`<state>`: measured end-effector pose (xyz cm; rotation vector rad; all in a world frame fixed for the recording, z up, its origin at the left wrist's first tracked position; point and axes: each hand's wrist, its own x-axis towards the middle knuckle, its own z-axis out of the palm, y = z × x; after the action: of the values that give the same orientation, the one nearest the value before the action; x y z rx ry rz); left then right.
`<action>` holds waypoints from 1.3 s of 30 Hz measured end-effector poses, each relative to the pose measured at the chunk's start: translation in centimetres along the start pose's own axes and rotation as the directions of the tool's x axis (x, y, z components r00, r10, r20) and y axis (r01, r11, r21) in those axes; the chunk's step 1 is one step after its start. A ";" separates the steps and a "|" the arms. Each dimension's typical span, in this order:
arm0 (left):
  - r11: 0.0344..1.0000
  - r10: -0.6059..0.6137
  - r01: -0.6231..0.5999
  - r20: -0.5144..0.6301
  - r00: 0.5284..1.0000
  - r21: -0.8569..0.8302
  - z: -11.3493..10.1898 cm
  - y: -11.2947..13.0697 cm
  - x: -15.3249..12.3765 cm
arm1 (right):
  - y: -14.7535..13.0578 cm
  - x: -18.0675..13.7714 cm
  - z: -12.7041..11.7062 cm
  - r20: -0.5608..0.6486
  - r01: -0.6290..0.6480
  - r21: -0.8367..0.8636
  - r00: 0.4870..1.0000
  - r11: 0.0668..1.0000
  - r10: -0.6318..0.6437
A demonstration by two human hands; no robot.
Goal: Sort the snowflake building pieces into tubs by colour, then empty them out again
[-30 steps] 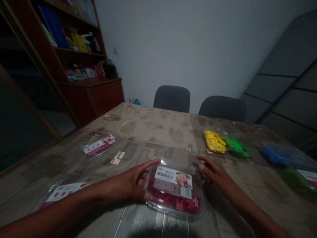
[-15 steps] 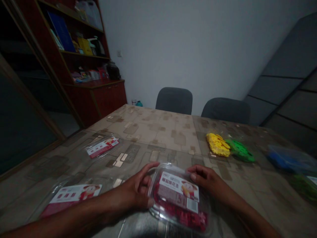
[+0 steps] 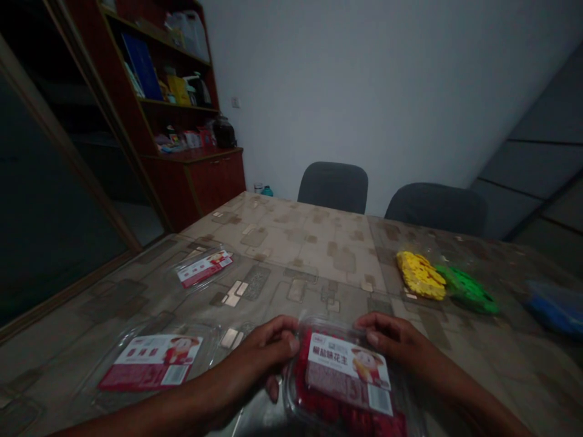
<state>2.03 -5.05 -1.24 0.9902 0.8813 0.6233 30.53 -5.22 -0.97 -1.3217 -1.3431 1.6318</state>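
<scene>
A clear plastic container [image 3: 346, 406] with red pieces inside and a printed label on its lid is near the table's front edge. At its upper left side, my left hand [image 3: 271, 349] has its fingers curled against the rim, thumb by the corner. My right hand [image 3: 392, 337] grips the upper right edge with bent fingers. The container's lower edge runs out of the picture. Left of it, partly behind my left forearm, lies a clear plastic lid [image 3: 150, 361] with a similar label.
Another labelled clear lid [image 3: 204, 269] lies farther back at the left. Packs of yellow pieces [image 3: 421, 275] and green pieces [image 3: 469, 290] sit at the right, with a blue-filled container [image 3: 555, 306] beyond. Two grey chairs [image 3: 333, 187] stand behind the patterned table [image 3: 296, 230].
The view has swung left, so everything appears shifted right. The red-filled container sits lower in view and its label is turned slightly. My left thumb has moved up along the container's side.
</scene>
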 end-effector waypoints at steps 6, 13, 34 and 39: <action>0.999 0.039 -0.042 -0.068 0.997 -0.032 0.6 -0.7 1.4 | 0.4 0.2 -0.3 0.021 -0.053 -0.012 0.998 0.999 0.053; 0.989 0.043 -0.030 0.094 0.995 -0.142 0.4 -1.8 1.2 | 0.4 0.8 0.9 -0.107 0.057 -0.192 0.991 0.980 -0.078; 1.000 0.003 -0.003 -0.067 0.998 0.007 0.6 -2.2 1.5 | 1.8 -0.9 1.3 -0.318 -0.013 -0.244 0.946 0.970 -0.067; 0.866 0.295 -0.256 -0.025 0.955 0.429 0.5 -1.2 1.3 | 1.9 -1.4 1.2 -0.301 0.006 -0.320 0.948 0.947 -0.107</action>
<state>3.23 -4.78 -2.62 1.5105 0.9857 0.7403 30.03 -7.34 -2.39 -1.6331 -1.4656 1.1343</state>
